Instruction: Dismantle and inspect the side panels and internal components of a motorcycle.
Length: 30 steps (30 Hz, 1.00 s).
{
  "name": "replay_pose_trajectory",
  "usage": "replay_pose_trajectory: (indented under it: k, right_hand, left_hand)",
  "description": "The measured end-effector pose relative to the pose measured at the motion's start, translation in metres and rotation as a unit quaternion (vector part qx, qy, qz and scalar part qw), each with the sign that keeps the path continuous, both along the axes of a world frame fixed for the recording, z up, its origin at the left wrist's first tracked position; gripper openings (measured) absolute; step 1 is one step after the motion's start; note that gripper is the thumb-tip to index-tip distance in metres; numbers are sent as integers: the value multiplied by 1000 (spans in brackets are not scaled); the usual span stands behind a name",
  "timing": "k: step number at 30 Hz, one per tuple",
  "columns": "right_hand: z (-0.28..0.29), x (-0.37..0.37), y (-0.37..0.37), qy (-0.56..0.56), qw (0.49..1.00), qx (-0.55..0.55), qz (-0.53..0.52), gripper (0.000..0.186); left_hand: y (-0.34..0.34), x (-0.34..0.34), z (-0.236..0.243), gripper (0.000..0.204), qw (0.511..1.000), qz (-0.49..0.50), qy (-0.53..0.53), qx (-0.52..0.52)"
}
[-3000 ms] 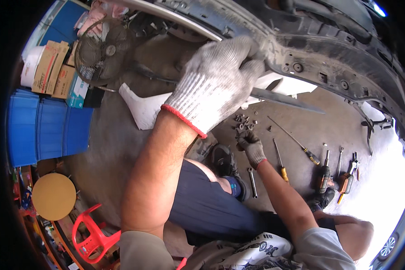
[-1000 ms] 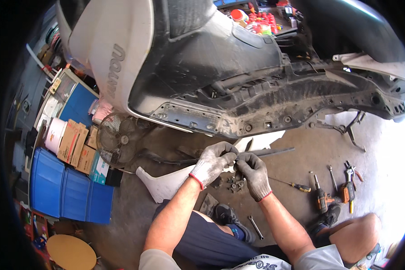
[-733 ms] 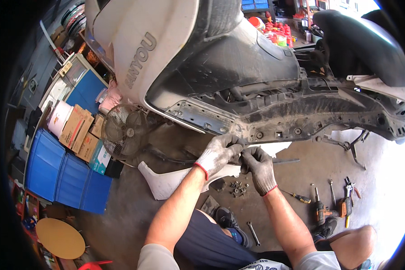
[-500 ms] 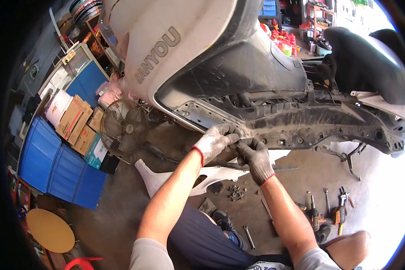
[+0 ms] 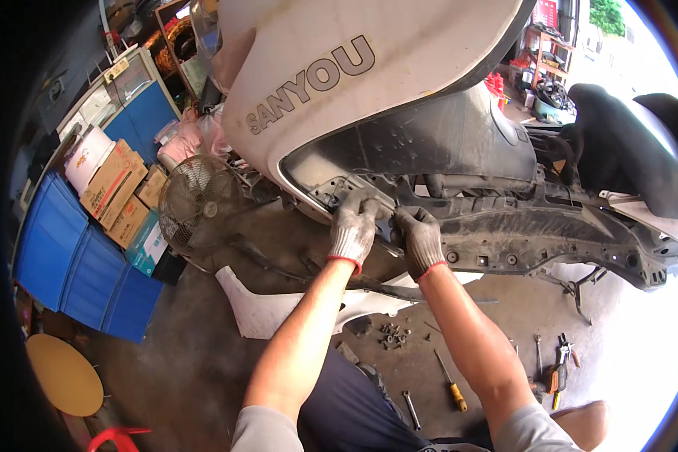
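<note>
A scooter with a white body panel (image 5: 279, 83) and a dusty black floorboard side (image 5: 535, 226) stands before me. My left hand (image 5: 356, 226), in a grey work glove with a red cuff, is closed at the front end of the floorboard, just below a bolted metal plate (image 5: 325, 188). Close beside it, my right hand (image 5: 420, 237), gloved alike, has its fingers pinched together at the same spot. What either hand holds is hidden by the fingers. Underneath my arms, a white curved trim piece (image 5: 252, 309) and a long black strip (image 5: 392, 289) lie on the floor.
Loose bolts (image 5: 394, 336), a yellow-handled screwdriver (image 5: 458, 395), a wrench (image 5: 411, 410) and an orange-and-black power tool (image 5: 556, 377) lie on the floor. At left stand a fan (image 5: 200, 203), cardboard boxes (image 5: 117, 184), blue bins (image 5: 90, 279) and a round tan stool (image 5: 65, 374).
Both hands have moved up against the scooter's body, and my left hand has turned more upright. My view has shifted, and the yellow-handled screwdriver now shows beside my right forearm.
</note>
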State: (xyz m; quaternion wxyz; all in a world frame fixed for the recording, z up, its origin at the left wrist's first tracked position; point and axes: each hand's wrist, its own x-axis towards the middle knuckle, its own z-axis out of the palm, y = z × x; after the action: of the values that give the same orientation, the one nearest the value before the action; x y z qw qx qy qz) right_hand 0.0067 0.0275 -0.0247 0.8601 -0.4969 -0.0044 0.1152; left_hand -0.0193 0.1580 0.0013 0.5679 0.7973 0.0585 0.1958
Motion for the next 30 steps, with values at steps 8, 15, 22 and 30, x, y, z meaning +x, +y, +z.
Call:
replay_pose_trajectory:
  k: [8,15,22,30]
  right_hand:
    - [5,36,33,68,993,79,-61,9]
    - [10,44,44,104,979,164,-58,8]
    - [3,54,50,118,977,178,-27,10]
    - [-12,71,60,148,971,183,-46,10]
  left_hand:
    - [1,-2,-2,24,996,33,-27,-77]
    - [-1,-2,3,24,993,51,-25,-106]
    - [1,-1,0,24,993,48,-25,-107]
    - [10,8,-17,23,995,59,-67,-55]
